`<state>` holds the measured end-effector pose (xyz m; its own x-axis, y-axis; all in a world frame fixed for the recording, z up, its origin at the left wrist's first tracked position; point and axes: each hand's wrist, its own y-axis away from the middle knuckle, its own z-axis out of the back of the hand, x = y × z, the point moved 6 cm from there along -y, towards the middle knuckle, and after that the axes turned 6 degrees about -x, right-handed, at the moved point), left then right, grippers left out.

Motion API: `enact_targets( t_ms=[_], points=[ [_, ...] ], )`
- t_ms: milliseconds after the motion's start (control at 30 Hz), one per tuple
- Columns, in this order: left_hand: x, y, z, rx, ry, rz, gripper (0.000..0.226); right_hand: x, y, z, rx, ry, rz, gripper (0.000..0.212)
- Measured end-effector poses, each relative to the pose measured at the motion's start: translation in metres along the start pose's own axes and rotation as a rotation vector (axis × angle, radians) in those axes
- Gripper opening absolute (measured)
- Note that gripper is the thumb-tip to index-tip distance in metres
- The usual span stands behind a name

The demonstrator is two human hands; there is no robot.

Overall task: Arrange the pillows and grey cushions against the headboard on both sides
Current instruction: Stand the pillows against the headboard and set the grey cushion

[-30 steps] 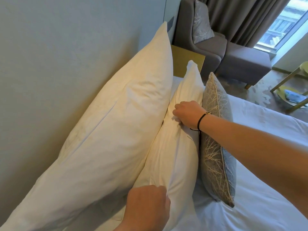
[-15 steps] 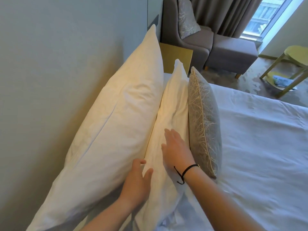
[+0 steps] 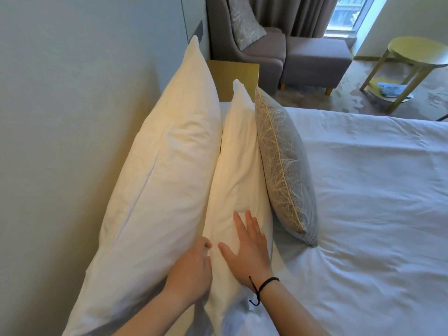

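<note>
No text, label, brand, number or sign can be read anywhere in the view. The pale blue packet (image 3: 392, 89) on the lower shelf of the round table (image 3: 416, 52) is too small and blurred to show any print.

Soft daylight enters from the window (image 3: 349, 18) at the top, giving the bed sheet (image 3: 375, 190) a cool bluish cast. The pillows (image 3: 169, 166) glow warm yellow. Shadows are gentle. Wide-angle distortion bends the edges; focus is fairly sharp.
</note>
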<state>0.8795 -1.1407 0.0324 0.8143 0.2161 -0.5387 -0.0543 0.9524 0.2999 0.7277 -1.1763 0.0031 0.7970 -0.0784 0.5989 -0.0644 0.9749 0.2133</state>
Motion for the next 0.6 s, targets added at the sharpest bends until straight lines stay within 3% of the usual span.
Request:
enact_targets(
  t_ms=[200, 400, 600],
  points=[
    [0.024, 0.035, -0.001, 0.158, 0.192, 0.090, 0.028, -0.003, 0.002, 0.002, 0.022, -0.032, -0.015, 0.088],
    [0.038, 0.043, 0.010, 0.063, -0.008, 0.050, 0.015, 0.001, 0.004, -0.004, 0.026, 0.001, -0.028, 0.100],
    [0.012, 0.029, 0.018, 0.133, -0.251, -0.076, 0.010, 0.016, 0.004, 0.011, 0.117, 0.067, -0.025, 0.101]
  ],
)
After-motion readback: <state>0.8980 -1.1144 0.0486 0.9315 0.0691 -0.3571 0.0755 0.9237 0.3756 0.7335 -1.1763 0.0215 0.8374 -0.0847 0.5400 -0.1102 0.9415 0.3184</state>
